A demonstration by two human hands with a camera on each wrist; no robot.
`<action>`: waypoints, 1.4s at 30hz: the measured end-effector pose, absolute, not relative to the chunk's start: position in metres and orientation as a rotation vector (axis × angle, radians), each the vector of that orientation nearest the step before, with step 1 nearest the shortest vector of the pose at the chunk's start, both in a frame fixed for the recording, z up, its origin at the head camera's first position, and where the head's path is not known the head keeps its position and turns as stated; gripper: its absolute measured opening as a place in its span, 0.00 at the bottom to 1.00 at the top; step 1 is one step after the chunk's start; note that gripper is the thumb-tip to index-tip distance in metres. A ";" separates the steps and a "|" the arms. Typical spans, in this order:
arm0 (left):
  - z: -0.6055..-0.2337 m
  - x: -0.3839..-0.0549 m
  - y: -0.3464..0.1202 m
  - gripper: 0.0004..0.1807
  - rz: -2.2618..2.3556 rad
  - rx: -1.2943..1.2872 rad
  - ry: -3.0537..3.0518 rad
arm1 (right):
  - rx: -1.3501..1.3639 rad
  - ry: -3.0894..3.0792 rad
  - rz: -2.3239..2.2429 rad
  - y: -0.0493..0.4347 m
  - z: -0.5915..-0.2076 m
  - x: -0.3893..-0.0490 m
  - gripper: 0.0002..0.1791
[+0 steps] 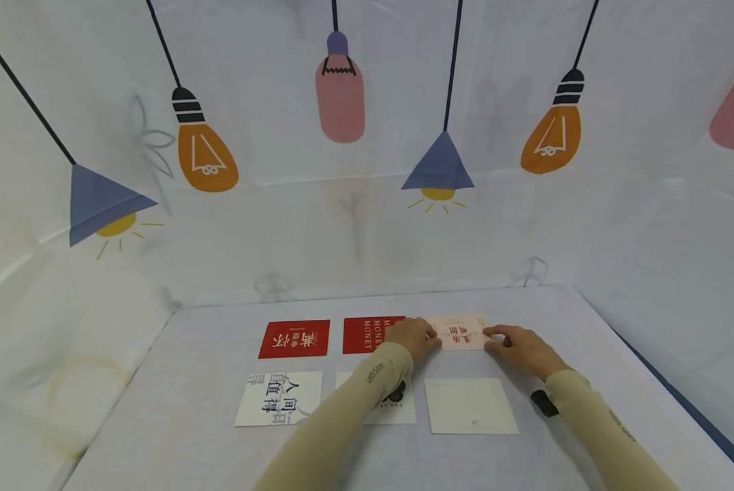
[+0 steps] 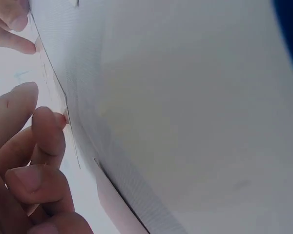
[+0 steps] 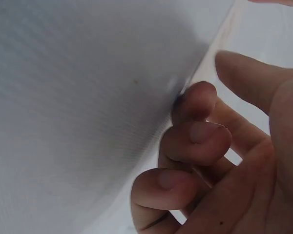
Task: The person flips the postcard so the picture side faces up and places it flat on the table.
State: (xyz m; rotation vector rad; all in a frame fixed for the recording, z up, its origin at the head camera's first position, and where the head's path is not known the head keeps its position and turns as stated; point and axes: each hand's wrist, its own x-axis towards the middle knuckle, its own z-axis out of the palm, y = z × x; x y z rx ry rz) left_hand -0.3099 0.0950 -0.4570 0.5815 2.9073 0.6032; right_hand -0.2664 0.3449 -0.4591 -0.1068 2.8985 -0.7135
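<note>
My left hand (image 1: 414, 337) touches the left edge of a pale pink card (image 1: 461, 333) with red lettering. Its fingers bend loosely, and in the left wrist view a gap shows between the left thumb (image 2: 14, 107) and the forefinger. At the card's opposite edge, fingertips of my right hand (image 1: 522, 349) touch it. In the right wrist view, the right thumb (image 3: 244, 73) stands apart from the bent fingers. The pink card appears to lie flat on the white table. Partly behind my left hand lies a red card (image 1: 363, 335) marked MONEY.
Another red card (image 1: 294, 339) lies farther left. Nearer me are a lettered white card (image 1: 279, 399), a white card (image 1: 400, 408) partly under my left forearm, and a cream card (image 1: 471, 406). A small black object (image 1: 544, 403) is by my right wrist. A lamp-printed sheet (image 1: 367, 225) stands behind.
</note>
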 end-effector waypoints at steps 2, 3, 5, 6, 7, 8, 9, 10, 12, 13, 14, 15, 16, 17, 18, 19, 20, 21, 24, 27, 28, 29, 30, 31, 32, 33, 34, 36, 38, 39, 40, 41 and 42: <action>-0.457 -0.310 0.095 0.16 0.597 0.588 2.909 | -0.095 2.892 -0.694 0.345 -0.458 -0.266 0.26; -0.458 -0.309 0.095 0.16 0.596 0.589 2.911 | -0.095 2.884 -0.696 0.345 -0.458 -0.266 0.27; -0.458 -0.308 0.094 0.16 0.602 0.591 2.915 | -0.097 2.877 -0.695 0.345 -0.458 -0.265 0.26; -0.458 -0.308 0.094 0.16 0.604 0.589 2.916 | -0.102 2.873 -0.702 0.345 -0.458 -0.265 0.26; -0.458 -0.308 0.094 0.16 0.609 0.587 2.915 | -0.103 2.869 -0.713 0.345 -0.459 -0.265 0.26; -0.459 -0.308 0.094 0.16 0.614 0.584 2.913 | -0.103 2.867 -0.723 0.345 -0.459 -0.264 0.26; -0.459 -0.308 0.094 0.16 0.618 0.584 2.910 | -0.102 2.870 -0.732 0.345 -0.460 -0.264 0.26; -0.459 -0.308 0.094 0.17 0.623 0.587 2.907 | -0.102 2.877 -0.733 0.345 -0.460 -0.264 0.26; -0.460 -0.308 0.093 0.18 0.630 0.591 2.898 | -0.110 2.892 -0.747 0.346 -0.461 -0.264 0.27; -0.460 -0.309 0.093 0.18 0.633 0.594 2.896 | -0.105 2.902 -0.750 0.345 -0.460 -0.264 0.27; -0.460 -0.309 0.092 0.19 0.634 0.595 2.894 | -0.100 2.912 -0.756 0.345 -0.460 -0.264 0.27; -0.460 -0.310 0.092 0.19 0.641 0.595 2.889 | -0.092 2.920 -0.768 0.345 -0.460 -0.264 0.28; -0.460 -0.310 0.091 0.19 0.647 0.594 2.885 | -0.087 2.927 -0.783 0.346 -0.459 -0.264 0.28; -0.459 -0.311 0.091 0.20 0.651 0.593 2.882 | -0.086 2.936 -0.796 0.346 -0.458 -0.263 0.28; -0.459 -0.311 0.090 0.21 0.655 0.593 2.882 | -0.088 2.945 -0.811 0.346 -0.457 -0.263 0.27; -0.459 -0.311 0.089 0.22 0.661 0.594 2.883 | -0.095 2.956 -0.827 0.346 -0.456 -0.262 0.27; -0.458 -0.312 0.089 0.22 0.669 0.595 2.882 | -0.102 2.966 -0.845 0.346 -0.456 -0.262 0.27; -0.458 -0.312 0.088 0.23 0.678 0.596 2.884 | -0.114 2.975 -0.857 0.347 -0.455 -0.261 0.26; -0.457 -0.313 0.087 0.24 0.706 0.606 2.884 | -0.151 2.993 -0.890 0.346 -0.453 -0.256 0.25; -0.458 -0.313 0.087 0.23 0.739 0.628 2.894 | -0.157 2.994 -0.918 0.345 -0.455 -0.252 0.25; -0.457 -0.312 0.087 0.23 0.747 0.644 2.898 | -0.159 2.994 -0.925 0.345 -0.455 -0.250 0.24; -0.457 -0.311 0.087 0.23 0.755 0.657 2.899 | -0.163 2.993 -0.931 0.345 -0.456 -0.249 0.24; -0.456 -0.310 0.086 0.23 0.772 0.668 2.899 | -0.167 2.998 -0.932 0.345 -0.456 -0.247 0.24; -0.456 -0.309 0.084 0.22 0.787 0.677 2.900 | -0.177 3.002 -0.932 0.344 -0.457 -0.246 0.24; -0.455 -0.307 0.083 0.22 0.801 0.684 2.898 | -0.185 3.005 -0.936 0.344 -0.457 -0.244 0.24; -0.454 -0.305 0.081 0.22 0.816 0.694 2.895 | -0.202 3.010 -0.939 0.343 -0.456 -0.242 0.24; -0.455 -0.303 0.079 0.22 0.834 0.700 2.897 | -0.208 3.018 -0.939 0.342 -0.454 -0.240 0.23; -0.456 -0.299 0.076 0.22 0.854 0.717 2.895 | -0.226 3.030 -0.938 0.341 -0.453 -0.236 0.23; -0.457 -0.295 0.073 0.23 0.851 0.750 2.899 | -0.241 3.035 -0.935 0.340 -0.451 -0.232 0.23; -0.457 -0.292 0.071 0.24 0.848 0.766 2.895 | -0.256 3.033 -0.932 0.340 -0.450 -0.230 0.23; -0.457 -0.289 0.069 0.24 0.848 0.777 2.885 | -0.253 3.027 -0.936 0.340 -0.450 -0.228 0.24; -0.457 -0.286 0.067 0.25 0.849 0.791 2.867 | -0.270 3.017 -0.939 0.340 -0.450 -0.225 0.24; -0.457 -0.282 0.065 0.25 0.851 0.802 2.852 | -0.273 3.006 -0.946 0.341 -0.449 -0.223 0.24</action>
